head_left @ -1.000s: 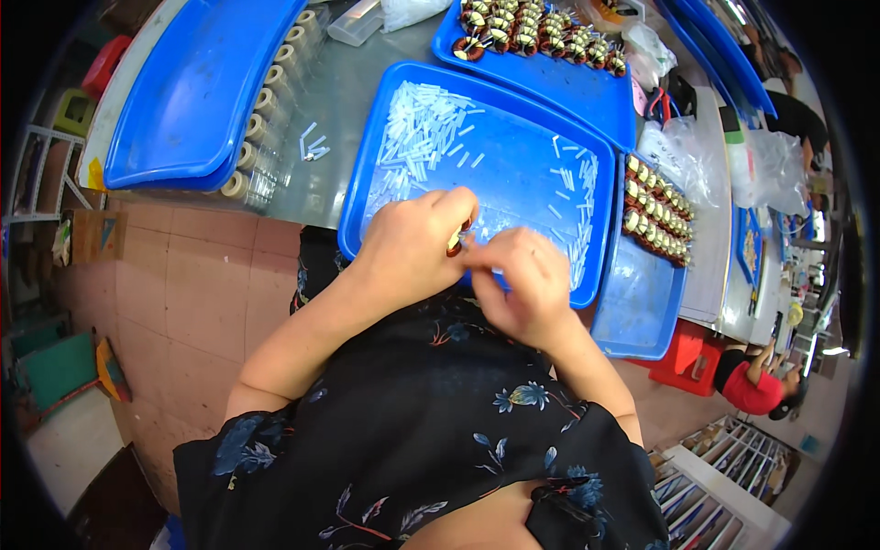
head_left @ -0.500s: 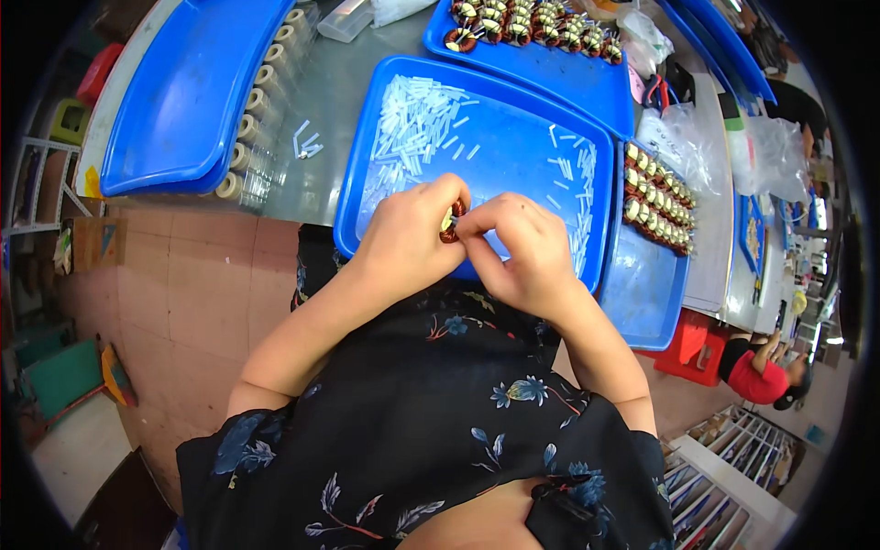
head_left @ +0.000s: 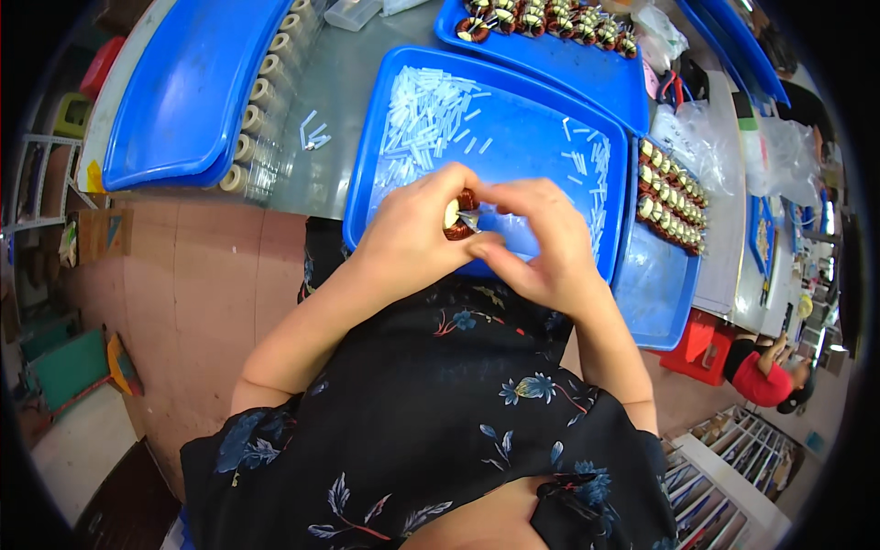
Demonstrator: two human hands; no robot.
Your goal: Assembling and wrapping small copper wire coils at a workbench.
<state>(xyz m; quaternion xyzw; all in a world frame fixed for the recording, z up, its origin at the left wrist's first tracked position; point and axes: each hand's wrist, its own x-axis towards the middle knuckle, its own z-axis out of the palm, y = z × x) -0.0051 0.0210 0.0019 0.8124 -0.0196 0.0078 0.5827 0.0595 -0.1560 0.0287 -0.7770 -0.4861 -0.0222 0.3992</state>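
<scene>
In the head view, my left hand (head_left: 409, 222) is closed around a toroidal coil (head_left: 456, 216) wound with copper wire, with a cream-coloured part in its middle. Silvery wire leads stick out of the coil to the right. My right hand (head_left: 552, 240) curves in from the right, its index finger at the coil's top edge and its thumb at the bottom edge. Both hands are over the near edge of a blue tray (head_left: 522, 115). Short clear plastic tubes (head_left: 423, 108) lie heaped at the tray's left, with more scattered along its right side.
Finished-looking coils stand in rows in a blue tray (head_left: 587, 69) at the back and another (head_left: 646, 293) at the right. Left, a blue tray (head_left: 188, 101) rests on rolls of tape (head_left: 252, 117). Loose tubes (head_left: 314, 136) lie on the metal table. A person in red (head_left: 765, 380) is far right.
My right fingers have gone from a pinch at the coil's front to a wider span across its top and bottom. More of the coil and its leads now shows.
</scene>
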